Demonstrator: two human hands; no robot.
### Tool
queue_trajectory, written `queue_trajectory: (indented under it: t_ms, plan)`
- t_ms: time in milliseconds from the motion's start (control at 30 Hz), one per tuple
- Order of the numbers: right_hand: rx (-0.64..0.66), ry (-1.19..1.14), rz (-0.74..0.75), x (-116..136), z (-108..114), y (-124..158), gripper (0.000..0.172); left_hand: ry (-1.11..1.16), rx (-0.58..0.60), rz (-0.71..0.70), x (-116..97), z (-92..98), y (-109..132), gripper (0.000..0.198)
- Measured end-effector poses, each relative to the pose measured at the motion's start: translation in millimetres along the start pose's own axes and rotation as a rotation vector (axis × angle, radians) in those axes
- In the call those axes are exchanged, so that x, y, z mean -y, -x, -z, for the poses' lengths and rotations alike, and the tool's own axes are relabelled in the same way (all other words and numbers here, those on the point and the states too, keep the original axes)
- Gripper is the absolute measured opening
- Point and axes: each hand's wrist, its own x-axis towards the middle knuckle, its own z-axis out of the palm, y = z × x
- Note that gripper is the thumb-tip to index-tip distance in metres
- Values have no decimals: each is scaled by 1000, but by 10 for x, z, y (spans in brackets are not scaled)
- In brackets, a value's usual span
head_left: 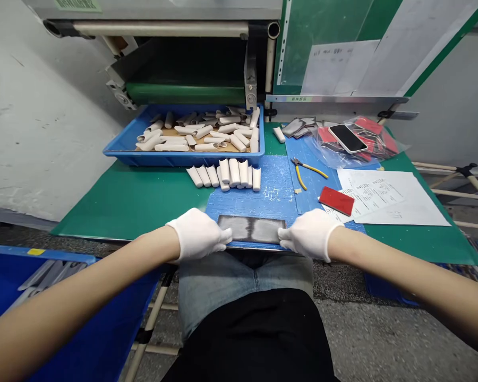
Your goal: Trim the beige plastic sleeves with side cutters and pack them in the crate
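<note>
The dark grey rectangular pad [250, 229] lay flat at the near edge of the blue mat [255, 193], at the bottom centre of the worktop. My white-gloved left grip [197, 234] and right grip [310, 234] were clamped on its two short ends, one at each side. Just beyond it, a row of white rolls [227, 175] lay side by side on the mat, and more were heaped in the blue tray [183, 158] at upper centre. Right of them lay yellow-handled pliers [307, 171], a red block [336, 200] and printed papers [390, 196]. A smartphone [347, 138] rested on a clear plastic bag [326, 151] at upper right. The green worktop [143, 196] carried it all.
</note>
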Motion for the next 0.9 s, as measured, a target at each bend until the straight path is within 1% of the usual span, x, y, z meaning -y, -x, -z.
queue_trajectory:
  t_ms: [33, 100, 167, 233, 300, 400, 467, 533, 600, 667, 767, 833, 900]
  plan:
    - [-7, -27, -32, -38, -31, 75, 40, 8, 7, 19, 8, 1, 76, 22]
    - [-90, -85, -98, -97, -73, 173, 44, 19, -37, 86, 25, 25, 177, 29]
    - [-195, -99, -159, -123, -117, 194, 51, 22, -101, 172, 44, 45, 193, 39]
    - [-229, -64, -222, -125, -190, 160, 54, 17, -116, 231, 65, 19, 150, 45]
    - [-236, -43, -259, -129, -306, 116, 57, 16, -102, 271, 93, -66, 100, 52]
    - [-250, -86, -249, -155, -542, 91, 52, 22, -73, 313, 159, -264, 83, 58]
    - [-207, -146, -233, -154, -699, 83, 51, 21, -60, 298, 208, -396, 91, 59]
    - [-199, -187, -201, -107, -802, 37, 54, 14, -97, 247, 233, -489, 63, 57]
    - [-274, -183, -156, -19, -826, -69, 57, 6, -168, 175, 217, -520, -16, 57]
    - [-342, -150, -118, 69, -783, -201, 61, -2, -224, 121, 168, -488, -110, 57]
    - [-344, -101, -76, 112, -694, -323, 66, -10, -240, 111, 108, -389, -169, 56]
    - [-332, -85, -113, 93, -662, -332, 63, -28, -240, 134, 107, -346, -151, 54]
    - [-320, -102, -138, 79, -645, -325, 62, -50, -269, 141, 132, -342, -140, 51]
